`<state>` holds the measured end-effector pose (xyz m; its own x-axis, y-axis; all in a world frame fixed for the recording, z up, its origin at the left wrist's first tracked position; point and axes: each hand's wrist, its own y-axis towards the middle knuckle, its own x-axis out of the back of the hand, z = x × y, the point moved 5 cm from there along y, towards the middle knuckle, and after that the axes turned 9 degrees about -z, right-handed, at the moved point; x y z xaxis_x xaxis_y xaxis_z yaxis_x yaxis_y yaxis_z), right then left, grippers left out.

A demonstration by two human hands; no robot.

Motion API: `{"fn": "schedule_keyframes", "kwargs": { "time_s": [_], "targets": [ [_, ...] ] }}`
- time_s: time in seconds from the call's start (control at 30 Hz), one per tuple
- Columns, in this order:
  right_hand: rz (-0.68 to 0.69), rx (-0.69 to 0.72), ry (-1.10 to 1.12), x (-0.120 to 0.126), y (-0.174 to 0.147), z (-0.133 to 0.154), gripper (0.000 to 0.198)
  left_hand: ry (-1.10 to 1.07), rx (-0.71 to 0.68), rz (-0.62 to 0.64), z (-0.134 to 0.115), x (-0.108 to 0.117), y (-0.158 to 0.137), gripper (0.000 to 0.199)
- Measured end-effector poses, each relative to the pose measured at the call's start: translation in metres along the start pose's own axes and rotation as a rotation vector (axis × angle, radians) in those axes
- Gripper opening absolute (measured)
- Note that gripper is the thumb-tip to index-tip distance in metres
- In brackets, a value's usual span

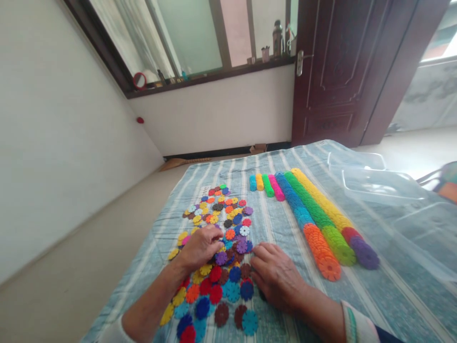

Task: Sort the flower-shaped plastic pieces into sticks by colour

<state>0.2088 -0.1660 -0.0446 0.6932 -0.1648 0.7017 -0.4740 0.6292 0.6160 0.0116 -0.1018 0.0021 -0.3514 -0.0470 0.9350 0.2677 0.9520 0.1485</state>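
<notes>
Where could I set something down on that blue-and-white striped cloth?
Bare cloth runs between the scattered, multicoloured, notched plastic discs and the long rows of overlapping coloured discs; the right hand occupies its near part. Another patch lies between those rows and the clear plastic boxes. It's crowded around the left hand.

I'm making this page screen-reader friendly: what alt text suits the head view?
A person's left hand is over, and right hand beside, a scatter of colourful notched discs on a striped cloth. To the right lie rows of overlapping discs, grouped by colour, and clear plastic containers; a dark red door stands beyond.
</notes>
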Motion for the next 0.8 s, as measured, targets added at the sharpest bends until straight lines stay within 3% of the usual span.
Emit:
{"fn": "schedule_keyframes", "kwargs": {
  "time_s": [0.2,0.47,0.8],
  "targets": [
    [0.007,-0.003,-0.003,0.0,0.0,0.0,0.011,0.01,-0.015,0.134,-0.005,0.003,-0.002,0.017],
    [0.002,0.002,-0.018,0.001,0.001,0.001,0.014,-0.045,0.067,0.202,0.001,0.003,-0.005,0.014],
    [0.024,-0.003,-0.017,0.0,0.001,0.001,0.01,-0.267,0.232,0.18,0.01,0.0,-0.003,0.021]
  ]
}}
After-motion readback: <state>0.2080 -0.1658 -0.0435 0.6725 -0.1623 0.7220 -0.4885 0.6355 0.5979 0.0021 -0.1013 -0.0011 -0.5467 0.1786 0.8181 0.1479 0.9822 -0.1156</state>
